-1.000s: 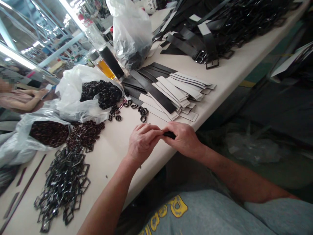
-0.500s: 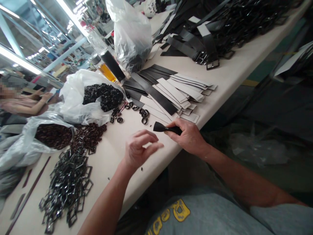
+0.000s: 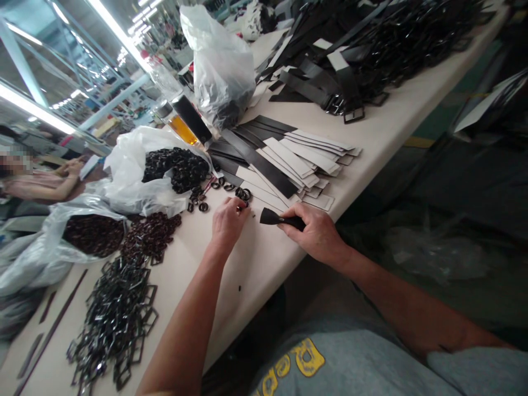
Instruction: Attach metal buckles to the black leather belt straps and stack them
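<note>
My right hand (image 3: 315, 231) grips a folded black belt strap (image 3: 270, 216) near the table edge; a small slot shows in the strap by the thumb. My left hand (image 3: 229, 223) is closed, fingertips down at the table. Between its thumb and fingers shows a small black belt loop (image 3: 241, 208), partly hidden. Just beyond the fingertips lie other black belt loops (image 3: 244, 194). Past both hands, a fanned pile of black straps with pale backing (image 3: 289, 159) rests on the table.
To the left are a heap of black metal buckles (image 3: 113, 313), brown loops (image 3: 148, 236) and plastic bags of loops (image 3: 175, 168). A bottle of yellow liquid (image 3: 181, 129) stands behind. More belts with buckles (image 3: 346, 82) lie at the far right. A person (image 3: 45, 179) sits far left.
My left hand has moved forward from above the table to the loose loops, and its fingers have closed on one. My right hand keeps its hold on the strap, almost unmoved.
</note>
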The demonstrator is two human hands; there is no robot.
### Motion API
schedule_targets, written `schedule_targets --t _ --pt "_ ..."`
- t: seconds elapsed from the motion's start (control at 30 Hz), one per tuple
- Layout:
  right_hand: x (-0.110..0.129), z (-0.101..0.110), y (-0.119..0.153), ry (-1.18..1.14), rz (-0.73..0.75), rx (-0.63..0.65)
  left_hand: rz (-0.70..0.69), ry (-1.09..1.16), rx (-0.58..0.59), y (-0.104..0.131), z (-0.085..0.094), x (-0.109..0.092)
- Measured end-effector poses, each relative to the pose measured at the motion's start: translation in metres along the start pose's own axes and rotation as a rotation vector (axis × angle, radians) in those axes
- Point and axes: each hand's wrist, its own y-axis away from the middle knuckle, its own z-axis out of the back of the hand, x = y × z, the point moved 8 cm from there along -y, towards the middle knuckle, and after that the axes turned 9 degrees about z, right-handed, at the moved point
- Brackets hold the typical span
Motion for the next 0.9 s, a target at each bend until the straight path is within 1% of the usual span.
schedule_targets --t 0.07,0.1,0.13,0.2,0.27,0.3,0.37,0.43,0.5,0.63,0.7,0.8,0.9 --pt "0.000 0.000 0.000 0.014 0.001 -0.002 0.055 0.076 -0.005 0.002 0.002 0.005" --pt "0.000 0.000 0.000 0.017 0.001 -0.004 0.103 0.173 0.001 0.004 0.003 0.008" --pt "0.001 0.000 -0.001 0.019 0.002 -0.006 0.166 0.317 0.023 0.007 0.004 0.012" --pt "0.000 0.000 -0.001 0.020 0.001 -0.002 0.299 0.694 0.120 0.016 0.001 0.017" --pt "0.000 0.000 -0.002 0.029 -0.008 -0.002 0.402 1.038 0.230 0.028 -0.001 0.013" --pt "0.000 0.000 -0.003 0.036 -0.016 -0.007 0.438 1.156 0.269 0.036 -0.001 0.010" --pt "0.000 0.001 -0.004 0.048 -0.033 -0.024 0.491 1.288 0.307 0.050 0.002 0.004" --pt "0.004 0.001 -0.005 0.040 -0.031 -0.037 0.529 1.343 0.311 0.063 0.004 0.001" --pt "0.012 0.000 -0.005 0.004 0.002 -0.031 0.551 1.365 0.283 0.074 0.005 -0.001" --pt "0.034 -0.006 0.000 -0.068 0.092 -0.005 0.544 1.404 0.147 0.086 0.008 -0.001" --pt "0.045 -0.009 0.005 -0.062 0.152 0.010 0.524 1.425 0.106 0.090 0.010 -0.001" --pt "0.058 -0.012 0.010 -0.010 0.264 0.028 0.513 1.426 0.106 0.096 0.010 0.001" --pt "0.065 -0.015 0.011 0.062 0.365 0.048 0.520 1.395 0.129 0.103 0.013 0.007"
